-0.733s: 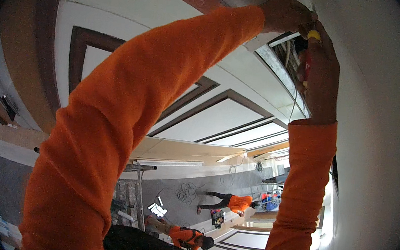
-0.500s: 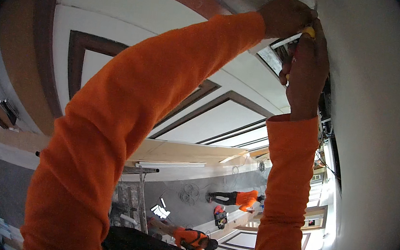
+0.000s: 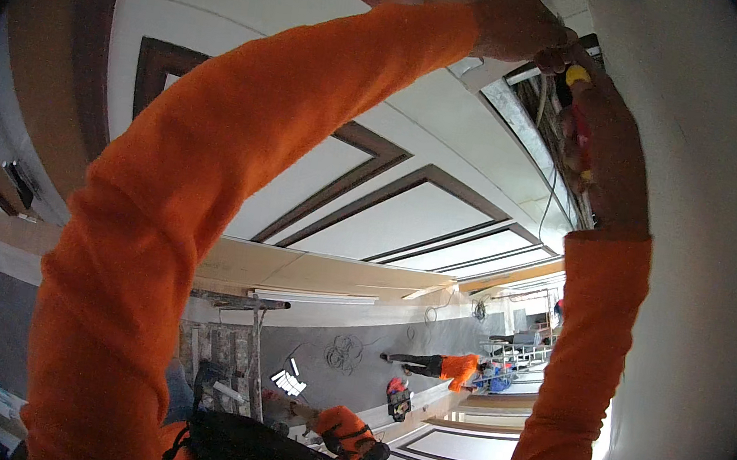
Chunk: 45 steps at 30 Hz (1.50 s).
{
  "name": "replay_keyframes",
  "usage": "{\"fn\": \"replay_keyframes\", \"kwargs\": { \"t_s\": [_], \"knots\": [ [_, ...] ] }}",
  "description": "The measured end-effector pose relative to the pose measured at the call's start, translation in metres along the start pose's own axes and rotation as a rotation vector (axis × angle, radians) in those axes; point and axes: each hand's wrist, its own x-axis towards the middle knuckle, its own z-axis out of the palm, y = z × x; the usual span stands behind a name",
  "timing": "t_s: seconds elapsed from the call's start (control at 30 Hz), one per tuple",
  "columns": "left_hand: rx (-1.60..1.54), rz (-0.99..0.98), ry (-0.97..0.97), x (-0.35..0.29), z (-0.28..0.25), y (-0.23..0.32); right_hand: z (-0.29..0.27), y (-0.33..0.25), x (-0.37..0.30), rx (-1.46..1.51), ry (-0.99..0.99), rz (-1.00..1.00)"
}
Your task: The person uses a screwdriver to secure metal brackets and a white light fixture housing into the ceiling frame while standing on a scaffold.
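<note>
Both my arms, in orange sleeves, reach up to a long opening (image 3: 540, 122) beside a plain pale surface (image 3: 691, 267). My right hand (image 3: 611, 135) is wrapped around a hand tool (image 3: 581, 131) with a red and yellow handle; its working end is hidden. Close against the tool's upper end, my left hand (image 3: 523, 30) has its fingers pinched together. What they hold, if anything, I cannot make out. Inside the opening, loose cables (image 3: 542, 100) and a pale metal strip (image 3: 519, 106) show beside my right hand.
White panels with brown frames (image 3: 426, 205) run alongside. Far below, a person in orange (image 3: 457, 369) bends near a red tool bag (image 3: 398, 397); another person (image 3: 345, 432) is nearer. Cable coils (image 3: 343, 352), white pieces (image 3: 287, 382) and a ladder-like frame (image 3: 255, 362) stand or lie around.
My right hand and forearm have swung to the right with the tool, showing more of the opening and its cables. My left hand stays near the tool's upper end.
</note>
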Motion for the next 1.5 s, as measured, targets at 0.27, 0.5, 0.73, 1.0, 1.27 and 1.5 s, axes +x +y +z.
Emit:
{"fn": "replay_keyframes", "kwargs": {
  "t_s": [0.27, 0.5, 0.73, 1.0, 1.27, 1.5],
  "knots": [
    [0.297, 0.251, 0.076, 0.013, -0.034, 0.007, 0.057, -0.008, 0.006, 0.097, 0.253, -0.231],
    [0.332, 0.282, 0.125, 0.010, -0.037, -0.006, 0.072, -0.014, 0.012, 0.057, 0.278, -0.247],
    [0.773, 0.331, 0.034, 0.044, -0.034, -0.011, 0.002, -0.019, 0.039, 0.355, -0.227, -0.090],
    [0.138, 0.157, 0.085, 0.001, -0.042, 0.002, 0.076, -0.011, 0.015, -0.007, 0.236, -0.225],
    [0.729, 0.410, 0.251, 0.013, -0.032, -0.007, 0.087, 0.010, 0.041, -0.114, 0.408, -0.393],
    [0.926, 0.338, 0.134, 0.039, -0.017, -0.004, 0.050, -0.019, 0.025, -0.052, 0.235, -0.084]
  ]
}}
